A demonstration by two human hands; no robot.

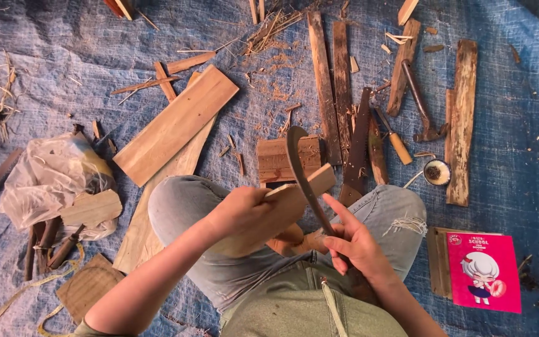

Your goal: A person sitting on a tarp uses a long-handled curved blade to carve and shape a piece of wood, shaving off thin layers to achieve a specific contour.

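Your knees filled the bottom middle of the frame as you sat on the blue tarp (519, 156). Your left hand (244, 215) was closed tight around a small wood piece (294, 196), holding it up so it stayed steady. Your right hand (350, 243) gripped the handle of a curved knife (304, 175), with one finger stretched along it to guide the blade against the wood. Planks (176, 125) lay in the upper middle. A hammer (419, 103) and a pink book (485, 271) sat at the right, close by.
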